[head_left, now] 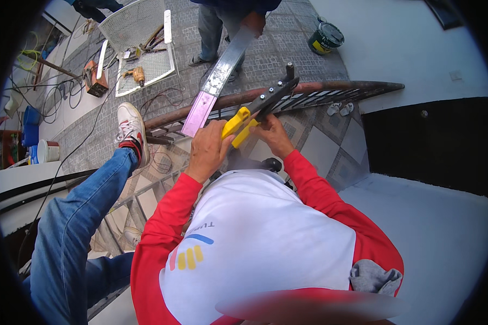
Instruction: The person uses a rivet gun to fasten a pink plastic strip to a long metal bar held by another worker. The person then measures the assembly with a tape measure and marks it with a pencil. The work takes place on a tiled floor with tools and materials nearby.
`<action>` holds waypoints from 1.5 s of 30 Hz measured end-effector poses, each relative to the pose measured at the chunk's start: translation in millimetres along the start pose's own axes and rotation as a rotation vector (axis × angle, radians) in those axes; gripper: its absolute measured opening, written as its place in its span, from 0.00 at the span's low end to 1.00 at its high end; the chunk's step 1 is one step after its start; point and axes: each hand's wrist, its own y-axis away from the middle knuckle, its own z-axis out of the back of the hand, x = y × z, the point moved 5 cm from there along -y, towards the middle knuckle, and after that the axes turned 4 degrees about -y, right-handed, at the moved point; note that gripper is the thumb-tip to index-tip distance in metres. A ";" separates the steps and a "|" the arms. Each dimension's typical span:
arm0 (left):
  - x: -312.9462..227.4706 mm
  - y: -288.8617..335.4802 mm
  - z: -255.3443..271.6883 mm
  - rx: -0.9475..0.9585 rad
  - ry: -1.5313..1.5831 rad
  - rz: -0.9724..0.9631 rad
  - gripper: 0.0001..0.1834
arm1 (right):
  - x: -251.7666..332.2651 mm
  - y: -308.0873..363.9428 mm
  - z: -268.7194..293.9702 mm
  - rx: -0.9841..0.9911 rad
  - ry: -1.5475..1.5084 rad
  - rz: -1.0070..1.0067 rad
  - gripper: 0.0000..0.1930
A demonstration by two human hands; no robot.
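My left hand (207, 149) is closed around one yellow grip of a two-handled tool with black arms (271, 96); whether it is a bolt cutter or a riveter I cannot tell. The other yellow grip is held in my right hand (275, 135), its fingers partly hidden. Silver bolts line the tool's black part, which points away and up to the right. Just beyond my left hand lies the pink end of a long silver metal channel (222, 73). A co-worker's hand (254, 23) holds its far end.
A brown curved metal railing (331, 85) crosses ahead. Beyond it are a white mesh chair (133, 32) with a yellow drill (137, 75) and tools, an orange-brown box (95, 81), cables, and a dark bucket (326, 38). Another person's jeans-clad leg (78, 216) and a ladder (133, 208) are at left.
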 end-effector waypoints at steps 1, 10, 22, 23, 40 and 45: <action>-4.4 2.9 1.1 -0.008 0.002 -0.004 0.17 | -3.3 0.7 -11.4 0.013 -0.099 -0.058 0.17; -1.1 25.2 34.3 -0.079 -0.160 0.021 0.16 | -25.2 -6.7 -6.6 0.121 -0.074 -0.167 0.17; -57.4 40.0 -102.1 0.107 0.328 0.624 0.22 | 5.3 -32.3 34.2 0.451 -0.312 -0.200 0.25; -60.2 42.3 -108.1 0.103 0.382 0.668 0.22 | 8.1 -36.2 36.9 0.465 -0.233 -0.153 0.24; -42.3 123.0 -76.9 -0.150 0.485 0.722 0.14 | 9.5 -24.3 -27.0 0.750 -0.357 -0.461 0.31; -3.6 145.1 -28.6 -0.086 0.391 0.739 0.13 | 41.3 -77.0 -59.2 0.658 -0.654 -0.236 0.31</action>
